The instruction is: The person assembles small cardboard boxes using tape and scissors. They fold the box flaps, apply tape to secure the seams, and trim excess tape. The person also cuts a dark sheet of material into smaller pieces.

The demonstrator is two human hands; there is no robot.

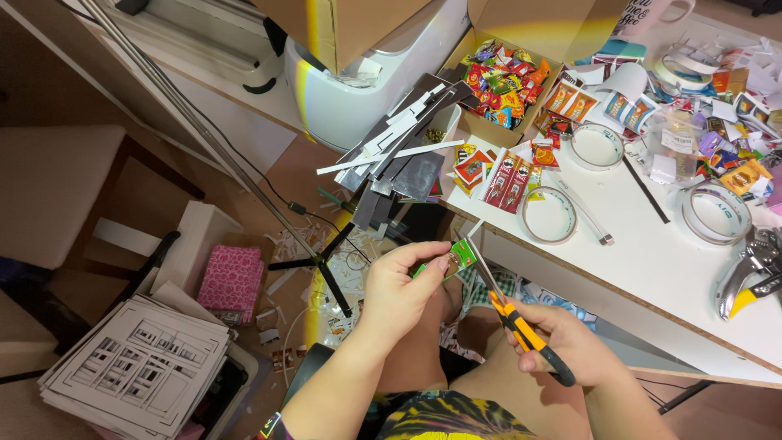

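Note:
My left hand [399, 289] pinches a small green printed paper piece [458, 254] between thumb and fingers, held over my lap beside the table edge. My right hand [562, 346] grips scissors [509, 314] with orange and black handles. Their blades point up and left and meet the green piece. Both hands hover just off the front edge of the white table [652, 269].
On the table lie several tape rolls [547, 215], tiny printed packets, paper scraps and pliers [745, 277]. A cardboard box [498, 73] holds colourful miniature packets. Dark and white strips [399, 155] overhang the table's left end. A stack of printed sheets [138, 358] and a pink pad [230, 281] sit on the floor.

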